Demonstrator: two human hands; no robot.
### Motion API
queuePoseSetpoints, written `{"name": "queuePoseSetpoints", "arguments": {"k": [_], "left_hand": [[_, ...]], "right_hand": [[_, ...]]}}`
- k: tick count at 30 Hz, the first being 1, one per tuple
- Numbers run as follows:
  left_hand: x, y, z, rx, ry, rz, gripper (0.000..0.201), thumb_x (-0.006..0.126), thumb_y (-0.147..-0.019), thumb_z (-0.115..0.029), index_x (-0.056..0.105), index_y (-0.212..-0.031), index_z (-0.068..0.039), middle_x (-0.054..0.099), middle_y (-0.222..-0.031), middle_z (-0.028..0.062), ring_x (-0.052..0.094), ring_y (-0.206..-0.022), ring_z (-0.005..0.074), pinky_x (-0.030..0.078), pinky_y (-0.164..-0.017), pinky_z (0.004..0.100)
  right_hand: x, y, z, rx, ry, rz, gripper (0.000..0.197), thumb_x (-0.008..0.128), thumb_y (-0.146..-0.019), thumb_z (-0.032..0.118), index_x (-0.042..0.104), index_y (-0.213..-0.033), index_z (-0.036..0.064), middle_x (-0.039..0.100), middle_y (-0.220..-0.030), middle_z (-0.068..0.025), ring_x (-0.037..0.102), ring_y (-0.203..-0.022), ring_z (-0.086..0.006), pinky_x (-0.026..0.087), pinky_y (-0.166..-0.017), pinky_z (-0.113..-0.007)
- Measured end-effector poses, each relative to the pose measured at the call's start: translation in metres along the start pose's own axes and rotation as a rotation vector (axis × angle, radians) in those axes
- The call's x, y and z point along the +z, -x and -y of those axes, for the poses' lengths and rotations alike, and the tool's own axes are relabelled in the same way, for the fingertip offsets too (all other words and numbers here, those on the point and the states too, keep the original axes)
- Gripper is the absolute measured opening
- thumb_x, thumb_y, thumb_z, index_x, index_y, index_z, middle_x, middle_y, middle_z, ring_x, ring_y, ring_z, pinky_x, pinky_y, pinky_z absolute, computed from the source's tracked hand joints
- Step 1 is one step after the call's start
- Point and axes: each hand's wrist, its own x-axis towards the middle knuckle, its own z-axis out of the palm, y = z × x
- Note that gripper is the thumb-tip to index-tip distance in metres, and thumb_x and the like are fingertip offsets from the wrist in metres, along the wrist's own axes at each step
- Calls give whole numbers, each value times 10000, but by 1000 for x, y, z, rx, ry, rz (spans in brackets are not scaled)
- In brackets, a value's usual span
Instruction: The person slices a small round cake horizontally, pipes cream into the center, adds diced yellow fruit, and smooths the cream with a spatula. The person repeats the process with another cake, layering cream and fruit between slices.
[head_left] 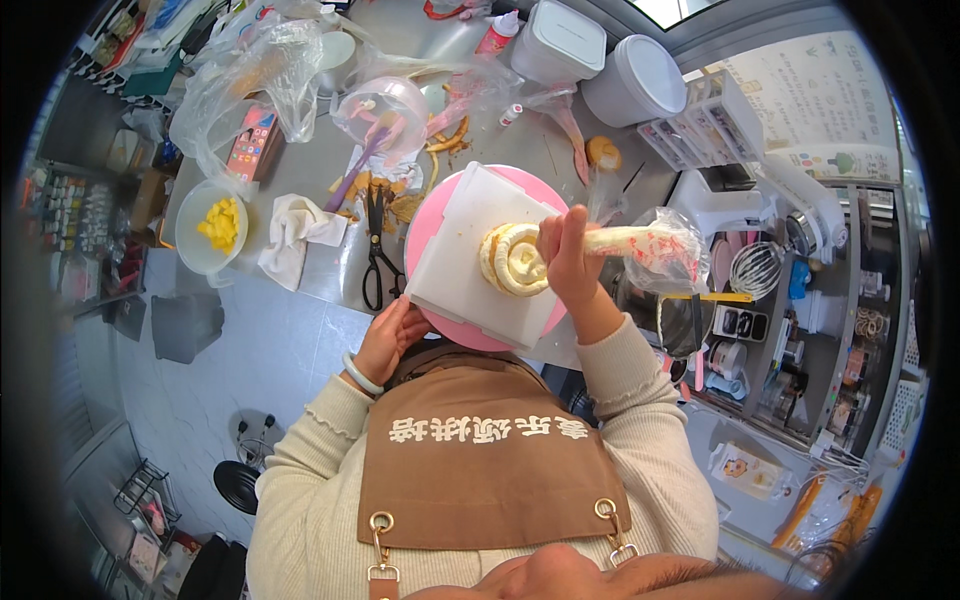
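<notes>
My right hand point(570, 255) is closed around a clear piping bag point(655, 250) with pale cream and red smears inside. Its tip end is at a small round cake point(515, 260), where pale cream lies in a ring and swirl on top. The cake sits on a white square board point(465, 240), which rests on a pink round turntable point(425, 215). At the board's near left corner is my left hand point(393, 338), fingers stretched out against the edge of the board and turntable, with nothing held.
Left of the turntable lie black scissors point(376, 250), a white cloth point(297, 238) and a bowl of yellow fruit pieces point(215, 228). Beyond them are a phone point(252, 142), plastic bags point(270, 75) and a spatula point(357, 168). White tubs point(632, 82) and a stand mixer point(790, 205) stand right.
</notes>
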Motion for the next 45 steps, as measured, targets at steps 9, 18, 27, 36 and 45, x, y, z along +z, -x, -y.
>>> {"name": "queuePoseSetpoints", "arguments": {"k": [9,18,27,36,45], "left_hand": [[-6,-2,-7,11,-65,46,490,386,-1140,-405,520,-1430,-33,669,-1324,170,665,-1169,267,501,-1066,420],[-25,-4,-9,-9,-111,-10,489,392,-1132,-436,495,-1422,-56,659,-1329,202,655,-1223,326,505,-1093,462],[-28,-45,-66,160,-167,-5,518,412,-1133,-422,531,-1455,-33,657,-1335,86,631,-1213,196,504,-1031,355],[-19,-55,-62,197,-470,-13,315,532,-1082,-154,624,-1345,-7,744,-1120,43,711,-973,159,571,-869,304],[-26,-36,-51,339,-88,-74,456,452,-1045,-159,448,-1475,-8,669,-1326,156,689,-1157,283,533,-1050,427]], "right_hand": [[-122,-32,21,142,171,-68,717,294,-1120,576,440,-613,91,507,-607,-48,478,-489,-171,410,-486,-335],[-143,19,-132,806,992,126,511,593,-1001,458,730,-1111,-22,730,-1105,-268,708,-998,-421,553,-894,-509],[-293,128,-20,413,1350,-437,445,728,-907,187,636,-1337,119,642,-1280,-166,605,-1205,-367,495,-1014,-471],[-317,178,-43,399,1130,-209,593,700,-944,83,569,-1489,276,665,-1164,-123,655,-1048,-344,536,-884,-424],[-154,128,93,-159,1199,167,544,709,-778,-25,726,-1287,168,592,-1032,-85,608,-903,-265,526,-788,-372]]}}
